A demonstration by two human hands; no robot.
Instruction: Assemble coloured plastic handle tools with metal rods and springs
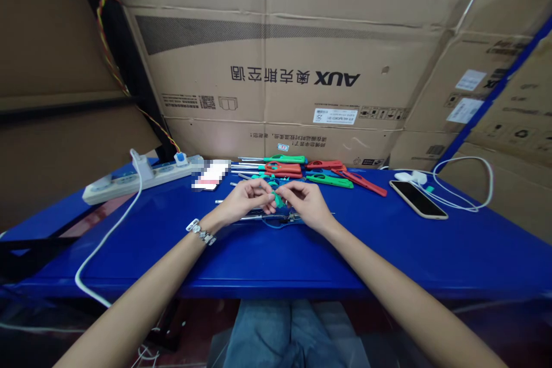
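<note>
Fine two-handed work on a small green piece (277, 200) appears to be the step in hand: the piece is up between the fingertips of both hands, over the middle of the desk (267, 267). Its exact shape, and whether it is one part or two, is too small to tell. The next move seems to call for a steady pinch and small finger adjustments rather than any reach of the arms.

The left hand (253, 198) has its fingers curled inward, its grip narrow and apparently closed on the left side of the piece. The right hand (309, 204) meets it from the other side, thumb and forefinger pinched at the piece's upper edge, so this grip is narrow and holding too. Both forearms come in from the lower corners and converge, wrists low over the desk, the hands nearly touching.

Just below the fingers lie a thin metal tube (250, 218) and a loop of blue wire (272, 226). Beyond the hands, long-nosed lighters lie loosely grouped, among them a green lighter (288, 158) at the back and a red lighter (282, 169) in front of it.
</note>
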